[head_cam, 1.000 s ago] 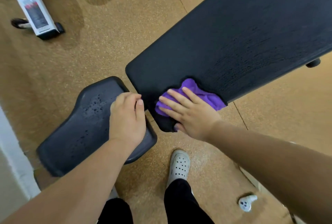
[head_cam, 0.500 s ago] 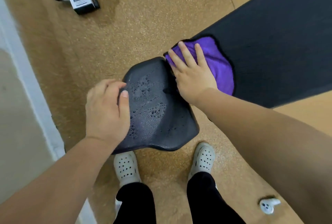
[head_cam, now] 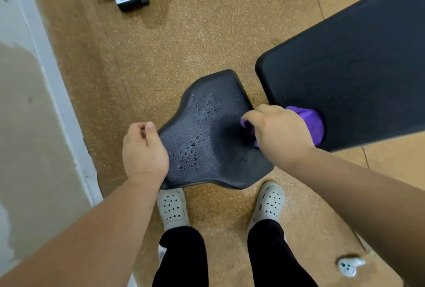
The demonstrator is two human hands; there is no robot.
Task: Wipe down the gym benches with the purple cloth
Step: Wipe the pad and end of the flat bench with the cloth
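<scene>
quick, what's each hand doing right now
Left hand: curled on the seat pad edge, holding nothing else.
Right hand: closed on the purple cloth.

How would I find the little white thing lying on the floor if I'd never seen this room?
Start at the long black bench pad on the right, then look down past the person's right arm to the brown floor in the bottom right corner. The small white controller lies there alone. Unlike the white clogs, it is much smaller, with a few dark buttons instead of rows of holes.
</scene>
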